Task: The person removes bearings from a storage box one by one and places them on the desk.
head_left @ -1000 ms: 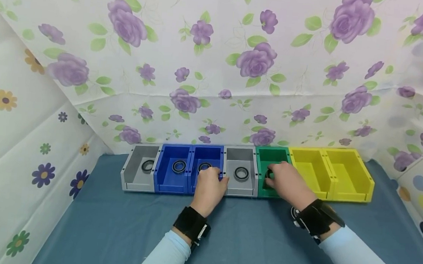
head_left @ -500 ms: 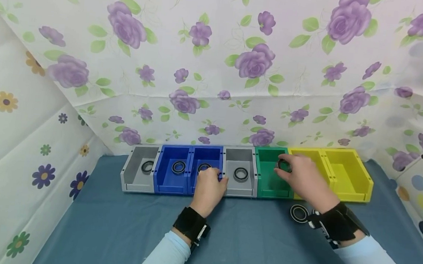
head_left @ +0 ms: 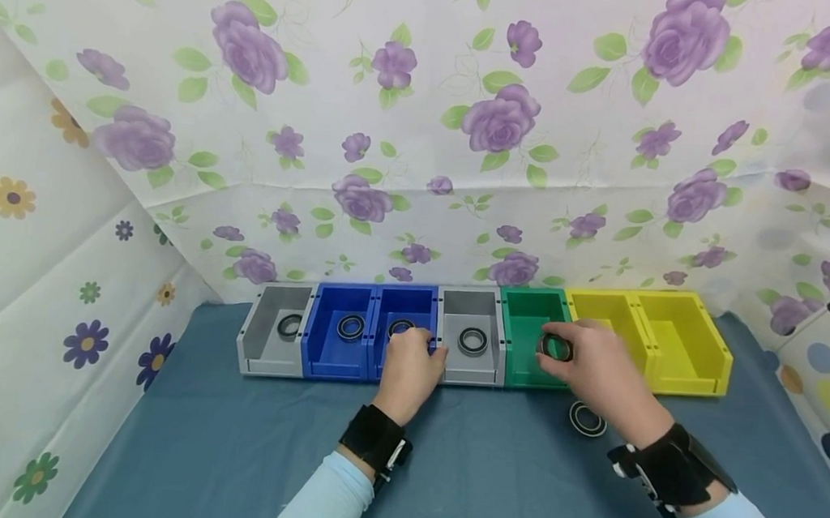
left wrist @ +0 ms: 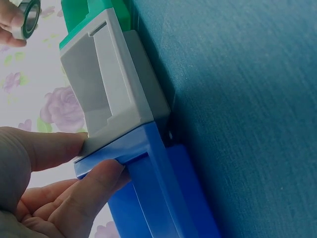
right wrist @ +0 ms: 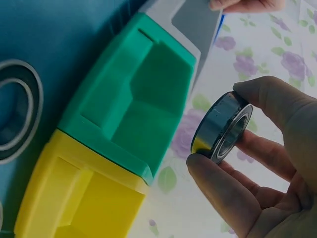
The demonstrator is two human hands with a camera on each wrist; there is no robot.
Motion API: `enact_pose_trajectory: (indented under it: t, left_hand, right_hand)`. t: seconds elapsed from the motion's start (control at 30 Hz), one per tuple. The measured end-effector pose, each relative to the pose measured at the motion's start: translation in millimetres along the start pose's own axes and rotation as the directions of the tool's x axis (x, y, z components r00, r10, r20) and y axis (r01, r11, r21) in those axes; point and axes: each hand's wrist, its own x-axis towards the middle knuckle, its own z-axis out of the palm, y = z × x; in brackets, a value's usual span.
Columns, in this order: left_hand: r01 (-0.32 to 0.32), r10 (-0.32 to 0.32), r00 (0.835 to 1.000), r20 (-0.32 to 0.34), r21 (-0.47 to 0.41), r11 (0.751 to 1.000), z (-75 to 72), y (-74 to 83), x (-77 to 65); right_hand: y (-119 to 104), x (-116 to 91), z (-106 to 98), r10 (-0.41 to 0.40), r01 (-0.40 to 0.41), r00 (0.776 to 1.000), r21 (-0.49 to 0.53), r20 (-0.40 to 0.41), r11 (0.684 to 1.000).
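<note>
My right hand [head_left: 600, 367] holds a ball bearing [right wrist: 221, 128] by its edge between thumb and fingers, above the green bin [right wrist: 138, 94] and apart from its walls. My left hand [head_left: 409, 372] pinches the front of the adjoining walls where the right-hand blue bin [left wrist: 148, 173] meets the middle grey bin [left wrist: 106, 74]. Behind that hand a bearing [head_left: 401, 328] lies partly hidden in the blue bin. Another bearing [head_left: 473, 342] lies flat in the middle grey bin. No other bearing shows inside the green bin.
Further left, a bearing [head_left: 350, 328] lies in the other blue bin and another bearing [head_left: 290, 327] in the end grey bin [head_left: 256, 344]. Yellow bins [head_left: 682, 345] close the row at right. One bearing [head_left: 588, 419] lies on the blue cloth [head_left: 486, 468] near my right wrist.
My right hand has lifted its bearing out of the green bin, moved right, then dipped slightly. The bearing on the cloth has come into fuller view. My left hand has stayed put.
</note>
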Motion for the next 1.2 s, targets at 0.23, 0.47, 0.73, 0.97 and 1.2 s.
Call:
enact_pose_trajectory:
  t: [0.23, 0.47, 0.73, 0.97, 1.2]
  left_hand:
    - [0.015, -0.015, 1.000, 0.003, 0.002, 1.000, 0.8, -0.7, 0.5]
    - [0.003, -0.003, 1.000, 0.005, -0.014, 1.000, 1.7, -2.1, 1.0]
    - [0.003, -0.003, 1.000, -0.004, -0.010, 1.000, 1.2, -1.4, 0.4]
    - [0.007, -0.007, 1.000, -0.006, -0.014, 1.000, 0.6, -0.5, 0.1]
    - [0.007, -0.007, 1.000, -0.002, -0.006, 1.000, 0.0, -0.8, 0.2]
  right_hand:
    - [-2.0, -11.2, 9.7, -0.017, 0.017, 1.000, -0.014, 0.007, 1.000]
    - [-2.6, -22.0, 18.7, -0.002, 0.002, 0.999, 0.008, 0.051, 1.000]
    - [-1.9, -32.5, 37.7, -0.013, 0.015, 0.996, -0.021, 0.087, 1.000]
    - [-1.6, -38.8, 49.7, -0.014, 0.019, 0.994, -0.039, 0.112, 0.999]
    - [-1.2, -41.9, 54.8, 0.008, -0.002, 0.989, -0.047, 0.145, 0.999]
